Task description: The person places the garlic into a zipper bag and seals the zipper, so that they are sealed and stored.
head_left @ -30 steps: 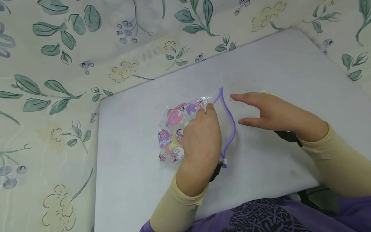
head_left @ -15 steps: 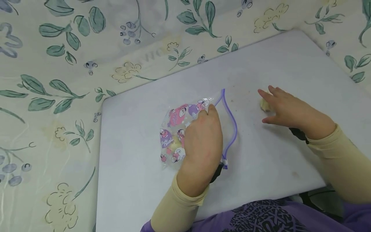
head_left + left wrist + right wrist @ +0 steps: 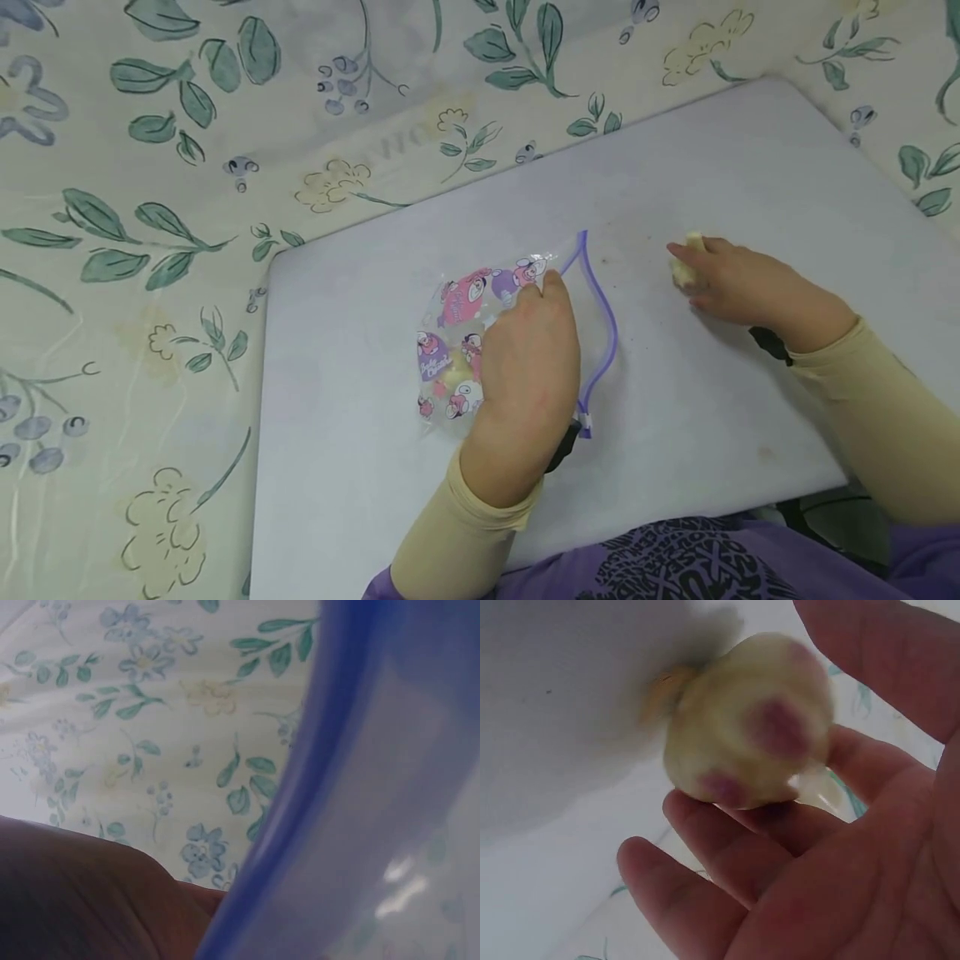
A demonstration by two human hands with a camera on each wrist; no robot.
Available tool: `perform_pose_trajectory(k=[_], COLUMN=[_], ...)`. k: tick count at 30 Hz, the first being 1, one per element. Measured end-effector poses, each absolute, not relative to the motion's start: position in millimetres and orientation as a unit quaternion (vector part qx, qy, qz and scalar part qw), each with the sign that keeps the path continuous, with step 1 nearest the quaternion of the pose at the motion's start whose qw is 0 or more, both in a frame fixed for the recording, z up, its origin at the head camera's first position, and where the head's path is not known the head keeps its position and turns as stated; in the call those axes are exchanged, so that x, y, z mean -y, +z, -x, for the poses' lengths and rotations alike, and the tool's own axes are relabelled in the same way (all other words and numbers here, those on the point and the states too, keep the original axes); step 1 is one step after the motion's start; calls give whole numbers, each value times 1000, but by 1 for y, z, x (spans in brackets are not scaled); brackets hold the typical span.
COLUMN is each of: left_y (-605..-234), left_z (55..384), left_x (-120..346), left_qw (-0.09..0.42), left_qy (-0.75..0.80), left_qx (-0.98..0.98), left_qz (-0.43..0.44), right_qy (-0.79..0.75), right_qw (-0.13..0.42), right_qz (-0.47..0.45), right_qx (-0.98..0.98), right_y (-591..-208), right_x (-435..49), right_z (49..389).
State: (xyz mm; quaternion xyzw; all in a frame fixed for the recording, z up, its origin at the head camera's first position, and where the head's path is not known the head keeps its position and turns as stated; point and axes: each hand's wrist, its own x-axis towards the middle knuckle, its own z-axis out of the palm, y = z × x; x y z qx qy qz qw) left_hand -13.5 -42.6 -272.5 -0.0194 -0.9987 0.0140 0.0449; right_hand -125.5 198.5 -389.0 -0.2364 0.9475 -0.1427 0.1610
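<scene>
A clear zip bag (image 3: 462,298) with pink and purple cartoon prints lies on the white table, its purple-edged mouth (image 3: 613,329) bowed apart on the right. My left hand (image 3: 528,358) holds the bag near the mouth, fingers bent and their tips hidden. Something pale yellow shows through the film. In the left wrist view the purple zip edge (image 3: 300,787) runs close past the camera. To the right, my right hand (image 3: 738,283) has its fingers round a garlic bulb (image 3: 750,724), cream with purple patches. The fingers lie along one side of the bulb, the thumb opposite.
The white table (image 3: 337,467) has rounded corners and bears small dark crumbs between the bag and the right hand. Floral cloth (image 3: 172,325) surrounds its far and left sides. A purple shirt (image 3: 660,558) is at the near edge.
My right hand has moved right from beside the bag's mouth to the garlic bulb, and its spread fingers have closed in round it. The left hand stays on the bag.
</scene>
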Motion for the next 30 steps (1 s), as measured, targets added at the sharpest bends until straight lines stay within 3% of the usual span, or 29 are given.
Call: perform_pose_trajectory(k=[20,30], left_y=[-272,-272], left_z=[12,12], left_x=[46,47], left_qw=[44,37], left_qy=[5,5], left_qx=[999,999], left_qz=[22,21], right_qy=[-170,-181], right_qw=[91,121], right_qz=[270,264], right_qx=[-943,-939], right_y=[-405,-399], right_x=[-180,-168], right_z=[135,129])
